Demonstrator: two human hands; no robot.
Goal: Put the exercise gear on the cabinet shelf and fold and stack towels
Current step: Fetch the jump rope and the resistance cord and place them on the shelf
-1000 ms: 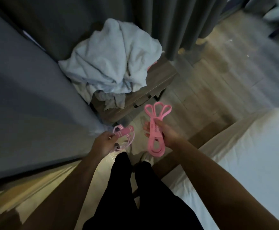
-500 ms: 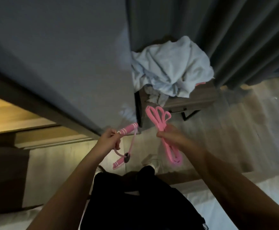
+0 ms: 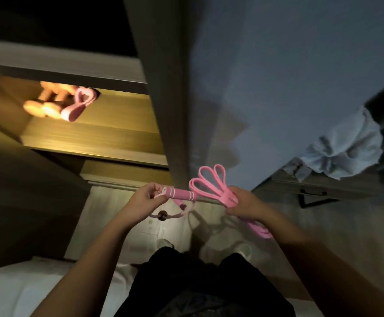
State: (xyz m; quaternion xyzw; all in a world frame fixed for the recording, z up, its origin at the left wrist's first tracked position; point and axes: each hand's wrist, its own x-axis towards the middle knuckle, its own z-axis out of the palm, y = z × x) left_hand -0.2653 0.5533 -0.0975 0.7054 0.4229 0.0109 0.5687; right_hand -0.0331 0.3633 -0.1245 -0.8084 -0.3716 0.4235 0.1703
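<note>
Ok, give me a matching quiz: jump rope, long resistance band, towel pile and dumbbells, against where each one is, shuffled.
Things:
1. jump rope
2. long resistance band
3. towel pile
4. dumbbells

Places:
A. on the lit cabinet shelf
B. in the right hand
C. on the wooden stand
D. in the left hand

Pairs: 1-D, 2-B, 3-C, 4-A.

Pink bands, white-striped pink rope handle, pale blue towels, perhaps orange dumbbells
</note>
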